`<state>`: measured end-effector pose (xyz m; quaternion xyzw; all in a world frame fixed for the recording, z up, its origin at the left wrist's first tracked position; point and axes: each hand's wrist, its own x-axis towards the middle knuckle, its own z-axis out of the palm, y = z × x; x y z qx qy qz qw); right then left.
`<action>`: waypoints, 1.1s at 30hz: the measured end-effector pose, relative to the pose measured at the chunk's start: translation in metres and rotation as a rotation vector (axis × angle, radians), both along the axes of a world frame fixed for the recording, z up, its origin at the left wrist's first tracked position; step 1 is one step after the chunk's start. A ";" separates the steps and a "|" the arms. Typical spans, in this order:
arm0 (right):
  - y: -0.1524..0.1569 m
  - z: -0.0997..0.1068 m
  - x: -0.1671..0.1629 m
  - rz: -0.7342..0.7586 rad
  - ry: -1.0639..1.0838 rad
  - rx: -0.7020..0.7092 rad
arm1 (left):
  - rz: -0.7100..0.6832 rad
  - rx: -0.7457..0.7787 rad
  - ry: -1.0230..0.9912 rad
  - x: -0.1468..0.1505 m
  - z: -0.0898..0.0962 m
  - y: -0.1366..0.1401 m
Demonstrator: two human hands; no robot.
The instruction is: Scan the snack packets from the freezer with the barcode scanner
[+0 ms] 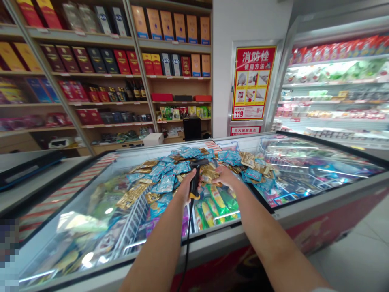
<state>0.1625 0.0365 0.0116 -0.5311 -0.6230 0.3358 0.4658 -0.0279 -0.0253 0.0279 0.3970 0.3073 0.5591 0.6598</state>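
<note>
My left hand [185,187] is wrapped round the handle of a black barcode scanner [195,178], whose cord hangs down over the freezer's front edge. My right hand [226,176] reaches to a gold packet [209,173] just right of the scanner head. Its fingertips are at the packet's edge, bent round it. Blue packets [165,181] and more gold packets [133,194] lie heaped on the glass lid of a chest freezer. Under the glass, green and yellow corn-patterned packs [216,202] show below my hands.
The chest freezer [304,219] extends left and right, with a white wire basket [133,219] inside. Behind it stand shelves [106,73] of boxed goods. A fire hydrant sign [254,83] hangs on the wall, and a lit refrigerated display [337,83] is at the right.
</note>
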 end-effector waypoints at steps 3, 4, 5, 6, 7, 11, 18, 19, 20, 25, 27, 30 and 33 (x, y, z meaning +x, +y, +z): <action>-0.008 0.011 0.001 0.084 0.240 -0.099 | -0.003 -0.007 0.003 0.000 0.001 0.000; -0.010 0.015 0.002 0.107 0.307 -0.127 | -0.005 -0.010 0.004 0.000 0.001 -0.001; -0.012 0.019 0.003 0.123 0.367 -0.151 | -0.007 -0.011 0.005 0.000 0.001 -0.001; -0.013 0.022 0.005 0.132 0.424 -0.176 | -0.007 -0.010 0.007 -0.001 0.002 -0.001; -0.014 0.025 0.006 0.136 0.480 -0.203 | -0.005 -0.010 0.010 -0.001 0.002 -0.001; -0.012 0.028 0.009 0.036 0.656 -0.265 | 0.004 -0.004 0.015 -0.001 0.003 -0.003; -0.003 0.020 0.008 -0.184 0.711 -0.196 | -0.005 0.001 0.012 -0.001 0.004 -0.003; -0.002 0.019 0.007 -0.203 0.716 -0.169 | -0.004 0.001 0.011 -0.001 0.003 -0.003; -0.001 0.018 0.007 -0.227 0.725 -0.146 | -0.005 0.000 0.010 -0.001 0.003 -0.003; 0.005 0.015 0.003 -0.215 0.887 -0.120 | -0.012 -0.018 -0.003 0.000 0.003 -0.002; 0.009 0.012 0.002 -0.158 0.937 -0.077 | -0.003 -0.026 -0.006 0.000 0.003 -0.002; 0.015 0.006 0.002 -0.163 0.801 0.039 | 0.003 -0.024 0.000 -0.001 0.003 -0.002; 0.018 0.001 0.004 -0.249 0.485 0.158 | -0.003 -0.015 0.005 -0.001 0.003 -0.002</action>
